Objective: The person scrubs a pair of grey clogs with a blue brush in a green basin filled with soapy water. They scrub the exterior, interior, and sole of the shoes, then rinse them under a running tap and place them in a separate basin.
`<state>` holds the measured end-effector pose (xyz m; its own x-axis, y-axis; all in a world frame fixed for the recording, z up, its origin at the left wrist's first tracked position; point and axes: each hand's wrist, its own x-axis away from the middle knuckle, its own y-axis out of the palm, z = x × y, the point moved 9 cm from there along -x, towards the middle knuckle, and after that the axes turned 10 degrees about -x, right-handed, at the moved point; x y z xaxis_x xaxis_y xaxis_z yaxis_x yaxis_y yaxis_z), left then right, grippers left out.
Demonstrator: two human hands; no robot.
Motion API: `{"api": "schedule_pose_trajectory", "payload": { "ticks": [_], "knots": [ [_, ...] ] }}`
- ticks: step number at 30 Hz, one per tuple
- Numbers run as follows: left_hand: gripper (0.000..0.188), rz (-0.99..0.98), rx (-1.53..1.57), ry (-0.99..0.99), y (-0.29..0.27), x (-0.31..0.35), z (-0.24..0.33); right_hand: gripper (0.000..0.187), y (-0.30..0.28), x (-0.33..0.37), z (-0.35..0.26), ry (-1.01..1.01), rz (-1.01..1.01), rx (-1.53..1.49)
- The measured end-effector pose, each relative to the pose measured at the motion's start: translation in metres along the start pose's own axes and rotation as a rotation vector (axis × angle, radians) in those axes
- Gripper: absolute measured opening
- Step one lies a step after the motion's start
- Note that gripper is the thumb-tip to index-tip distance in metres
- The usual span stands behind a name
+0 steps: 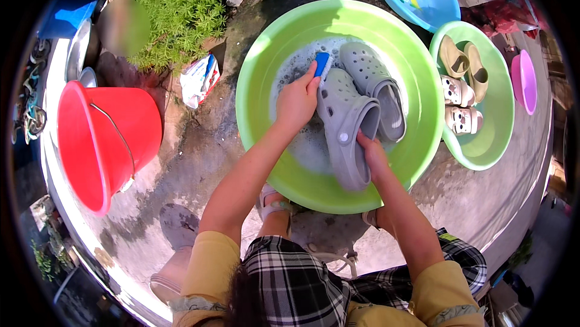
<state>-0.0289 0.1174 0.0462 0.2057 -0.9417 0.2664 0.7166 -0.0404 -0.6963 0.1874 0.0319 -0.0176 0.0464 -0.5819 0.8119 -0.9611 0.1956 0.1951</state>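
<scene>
A wide light-green basin (257, 67) stands in front of me with soapy, foamy water (308, 155) in it. My left hand (297, 101) is closed around a blue scrub brush (322, 63), its pale bristles against the toe of a grey clog (343, 112). My right hand (373, 157) grips that clog at its heel opening; part of the fingers is hidden inside the shoe. The held clog is tilted over the water, toe pointing away from me. A second grey clog (362, 64) lies in the basin just beyond it, to the right.
On the right, a smaller green basin (492, 146) holds tan shoes (477, 73) and patterned white shoes (462, 120). A blue basin (438, 1) sits behind it, a pink basin (527, 82) further right. At left are a red bucket (130, 128), a crumpled packet (199, 79) and green plants (181, 13).
</scene>
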Motion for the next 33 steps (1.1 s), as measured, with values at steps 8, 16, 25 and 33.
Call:
{"api": "schedule_pose_trajectory", "payload": {
  "ticks": [8, 16, 25, 33],
  "knots": [
    [0.037, -0.027, -0.069, 0.317, 0.003, 0.075, 0.027, 0.035, -0.005, -0.022, 0.021, 0.125, -0.026, -0.023],
    [0.043, -0.064, -0.128, 0.447, 0.015, 0.098, 0.039, 0.037, -0.015, -0.017, 0.016, 0.147, -0.13, -0.108],
    [0.041, -0.083, -0.2, 0.344, 0.027, 0.084, 0.022, 0.032, -0.016, -0.008, -0.033, -0.38, 0.045, 0.464],
    [0.04, -0.069, -0.234, 0.368, 0.049, 0.036, 0.026, 0.027, -0.009, 0.005, -0.041, -0.498, 0.029, 0.737]
  ]
}}
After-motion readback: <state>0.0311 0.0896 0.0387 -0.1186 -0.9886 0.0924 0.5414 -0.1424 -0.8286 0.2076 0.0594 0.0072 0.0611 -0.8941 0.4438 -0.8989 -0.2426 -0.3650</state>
